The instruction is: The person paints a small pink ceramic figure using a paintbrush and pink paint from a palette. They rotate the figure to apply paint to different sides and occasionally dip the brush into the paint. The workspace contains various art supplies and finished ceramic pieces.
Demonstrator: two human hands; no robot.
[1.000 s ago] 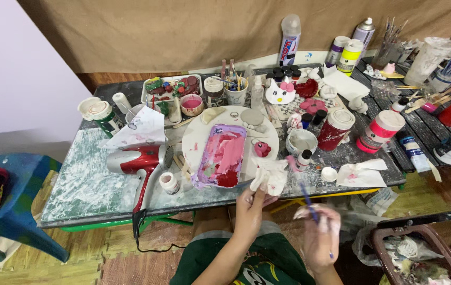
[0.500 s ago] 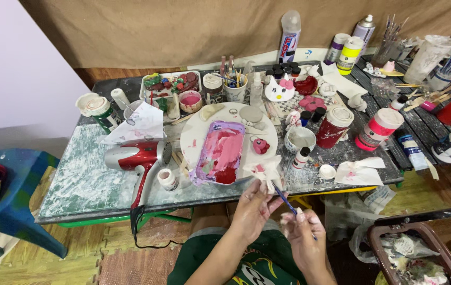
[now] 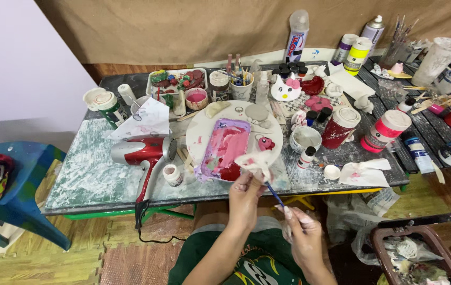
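Paintbrush [image 3: 274, 193] and a small white piece smeared with pink [image 3: 253, 162] are what my two hands work on, both held just over the near edge of the table [image 3: 85, 177]. That table, I see, is a long glass-topped one streaked with white, and it carries nearly everything else. Beside it on the left stands a blue plastic chair [image 3: 17, 203] with a red cloth on its seat. On the table, the largest thing is a round white plate [image 3: 204, 126], and on it lies a rectangular palette [image 3: 224, 150] covered in pink and red paint. Left of the plate lies a red hair dryer [image 3: 143, 153], its cord hanging over the edge. Right of the plate stand a red jar [image 3: 340, 127] and a pink jar with a white lid [image 3: 385, 131]. A crumpled white tissue [image 3: 365, 171] lies near the front edge. My left hand [image 3: 245, 198] has its fingers pinched on the white piece from below. My right hand [image 3: 302, 237] has paint-marked fingers closed on the brush's blue handle, the tip angled up to the piece.
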